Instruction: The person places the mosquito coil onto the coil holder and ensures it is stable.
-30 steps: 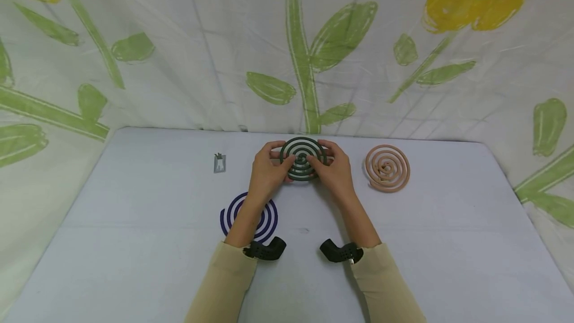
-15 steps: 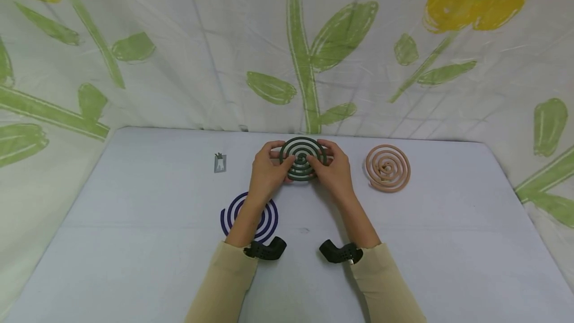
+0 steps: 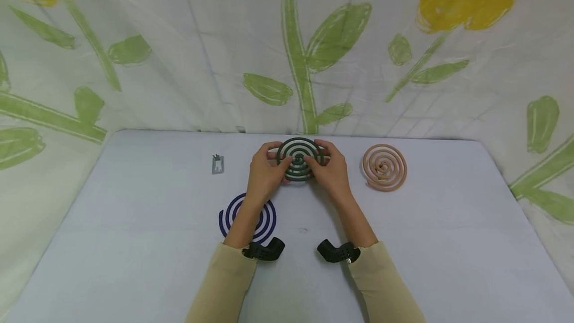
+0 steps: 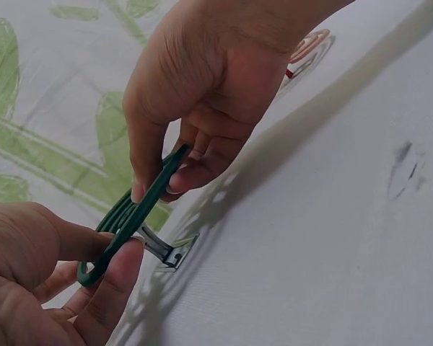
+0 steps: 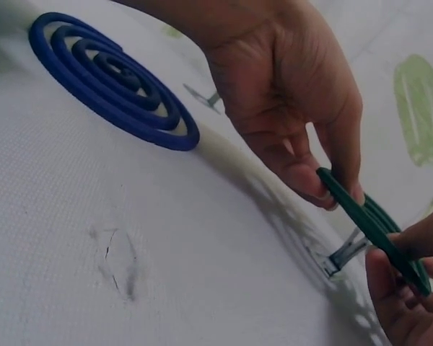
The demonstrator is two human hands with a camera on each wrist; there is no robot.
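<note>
A dark green mosquito coil [image 3: 298,156] is held tilted in both hands near the table's back edge. My left hand [image 3: 265,173] pinches its left side, thumb toward the centre. On the opposite side my right hand [image 3: 332,171] pinches it the same way. In the left wrist view, a small metal coil stand [image 4: 175,256] stands upright from its base beneath the green coil. Its upper end is hidden behind the coil, so I cannot tell whether they are joined.
A blue mosquito coil [image 5: 115,120] lies flat on the table under my left forearm. To the right lies a tan coil [image 3: 383,166], and another metal stand [image 3: 217,159] is at the back left. A floral curtain [image 3: 179,64] hangs behind the table.
The head view shifts slightly to the right. Both hands keep their hold on the green mosquito coil, with hardly any movement.
</note>
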